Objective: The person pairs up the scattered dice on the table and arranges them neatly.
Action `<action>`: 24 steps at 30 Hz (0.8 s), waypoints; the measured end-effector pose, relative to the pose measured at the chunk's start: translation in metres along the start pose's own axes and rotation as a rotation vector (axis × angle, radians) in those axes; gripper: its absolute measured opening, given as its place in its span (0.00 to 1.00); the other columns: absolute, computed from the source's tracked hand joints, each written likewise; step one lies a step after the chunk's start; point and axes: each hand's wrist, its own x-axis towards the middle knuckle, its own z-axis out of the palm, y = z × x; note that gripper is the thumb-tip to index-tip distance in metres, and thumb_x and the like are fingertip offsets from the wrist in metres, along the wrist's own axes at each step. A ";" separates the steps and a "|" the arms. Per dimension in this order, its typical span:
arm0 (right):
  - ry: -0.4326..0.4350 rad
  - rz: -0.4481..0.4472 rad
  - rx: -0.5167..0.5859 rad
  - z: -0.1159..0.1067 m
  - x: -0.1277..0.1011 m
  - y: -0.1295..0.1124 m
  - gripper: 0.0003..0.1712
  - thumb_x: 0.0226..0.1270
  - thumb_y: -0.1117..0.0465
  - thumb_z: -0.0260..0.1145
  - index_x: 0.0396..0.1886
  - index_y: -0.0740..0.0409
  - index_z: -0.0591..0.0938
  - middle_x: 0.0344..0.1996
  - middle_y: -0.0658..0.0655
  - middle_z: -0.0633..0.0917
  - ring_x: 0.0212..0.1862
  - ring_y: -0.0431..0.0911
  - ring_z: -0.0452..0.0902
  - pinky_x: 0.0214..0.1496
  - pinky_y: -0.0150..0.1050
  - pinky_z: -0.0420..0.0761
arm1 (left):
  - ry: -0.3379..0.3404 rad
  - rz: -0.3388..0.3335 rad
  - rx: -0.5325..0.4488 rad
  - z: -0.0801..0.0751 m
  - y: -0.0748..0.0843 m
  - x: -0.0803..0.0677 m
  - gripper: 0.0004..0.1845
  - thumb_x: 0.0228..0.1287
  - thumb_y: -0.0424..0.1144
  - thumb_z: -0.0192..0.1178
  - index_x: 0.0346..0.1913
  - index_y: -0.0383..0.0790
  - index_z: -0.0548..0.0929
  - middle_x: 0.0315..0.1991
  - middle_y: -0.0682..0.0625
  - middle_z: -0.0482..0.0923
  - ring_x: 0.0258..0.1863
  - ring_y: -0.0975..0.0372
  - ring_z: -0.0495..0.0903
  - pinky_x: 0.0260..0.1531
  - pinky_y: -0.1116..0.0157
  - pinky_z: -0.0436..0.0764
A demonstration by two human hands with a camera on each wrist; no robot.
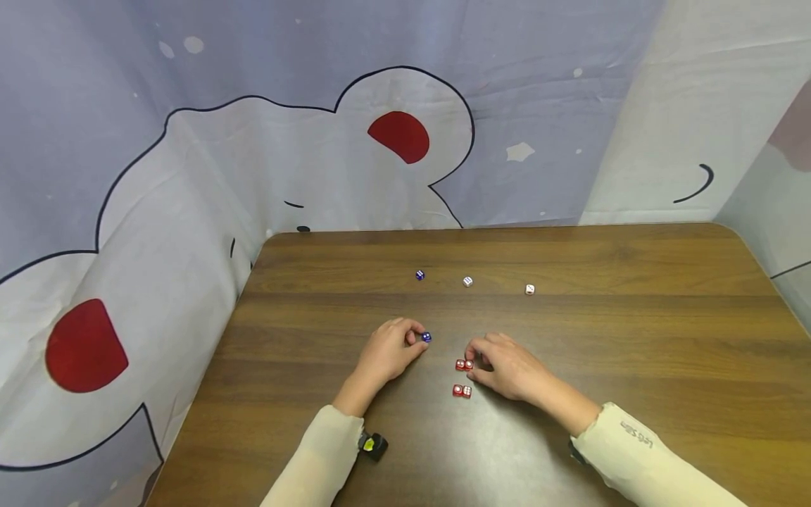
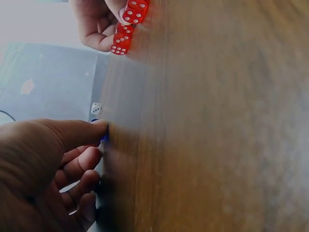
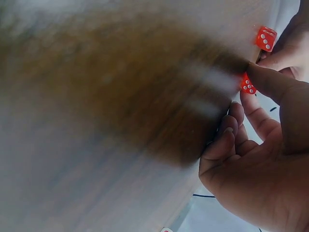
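"Brown wood-grain tabletop spreads under both hands. What lies nearest the person?"

"Two glossy red cube dice with white pips, side by side, just nearer than the right thumb."

"And the hands?"

"Apart from each other. The right hand pinches a translucent red die between thumb and forefinger; another red die touches its left side. Slightly farther, the left hand pinches a dark blue die with white pips."

"Beyond them?"

"Ahead of the right hand, a white die; ahead of the gap between the hands, a second white die; ahead of the left fingertips, a second blue die. Farthest, a lilac-and-white cloth backdrop with red patches."
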 end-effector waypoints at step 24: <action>-0.110 0.013 0.083 -0.012 0.008 0.000 0.12 0.61 0.55 0.75 0.39 0.51 0.81 0.25 0.47 0.73 0.31 0.39 0.66 0.34 0.36 0.68 | 0.000 0.033 0.010 0.007 0.009 0.006 0.07 0.65 0.44 0.69 0.43 0.49 0.86 0.27 0.61 0.72 0.33 0.64 0.72 0.35 0.65 0.71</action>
